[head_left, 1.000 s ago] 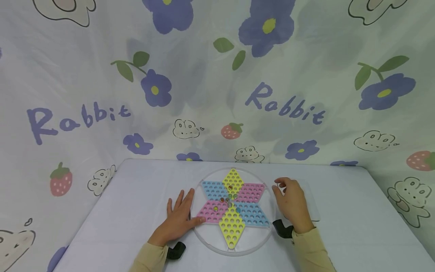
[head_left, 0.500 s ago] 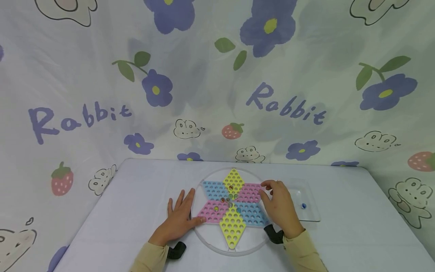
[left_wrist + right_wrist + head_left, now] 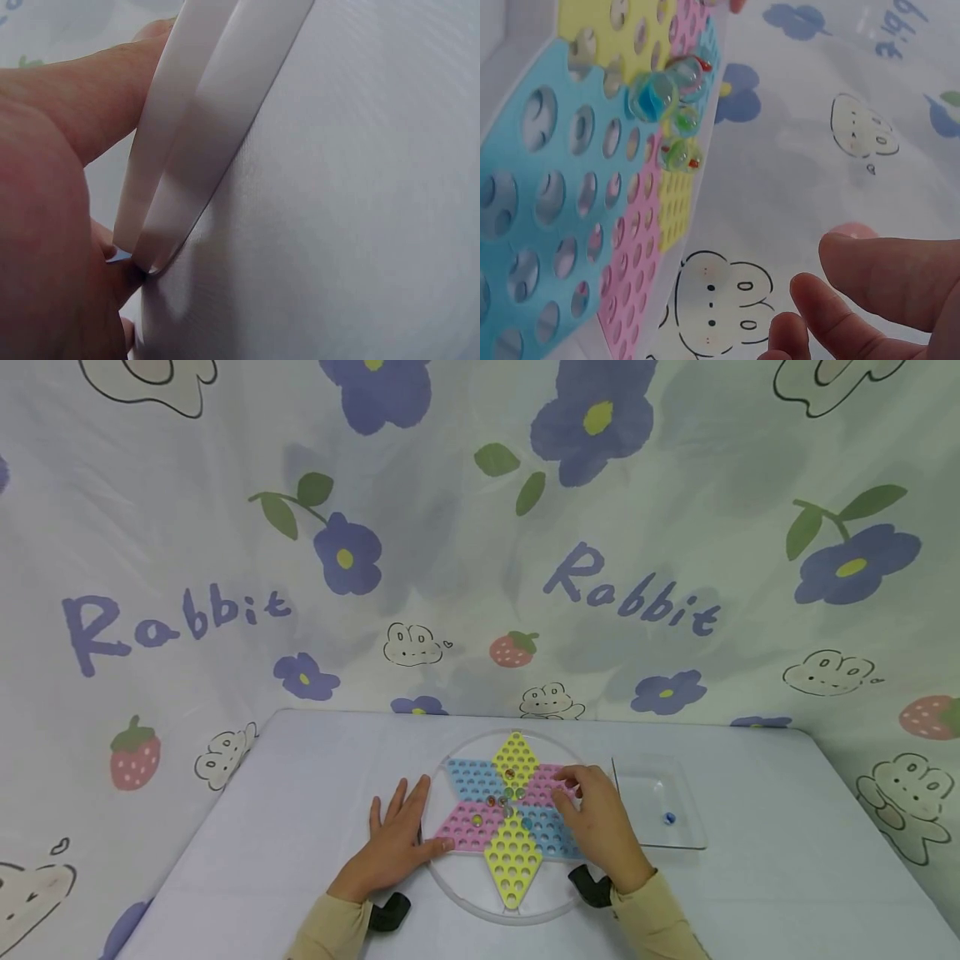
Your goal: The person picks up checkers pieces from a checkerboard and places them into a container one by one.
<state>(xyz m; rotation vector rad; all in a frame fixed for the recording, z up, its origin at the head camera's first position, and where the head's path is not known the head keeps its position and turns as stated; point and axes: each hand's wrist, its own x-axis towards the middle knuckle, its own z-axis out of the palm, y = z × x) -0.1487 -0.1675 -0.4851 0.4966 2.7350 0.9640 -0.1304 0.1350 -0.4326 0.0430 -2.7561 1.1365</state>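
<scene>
Tabletop (image 3: pixel 772 860), board (image 3: pixel 512 857) partly behind hands (image 3: pixel 393 843) (image 3: pixel 606 823)

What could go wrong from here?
Right hand is over the board; its fingers might knock the marbles near the centre.

Left hand touches the board, so a push could shift it.

The blue marble in the tray looks loose and may roll if bumped.

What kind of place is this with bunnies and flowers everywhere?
Probably a small indoor play or filming spot, though I can't tell which room. There's a white table, a rabbit-and-flower backdrop behind it, and a star-patterned game board with marbles.
</scene>
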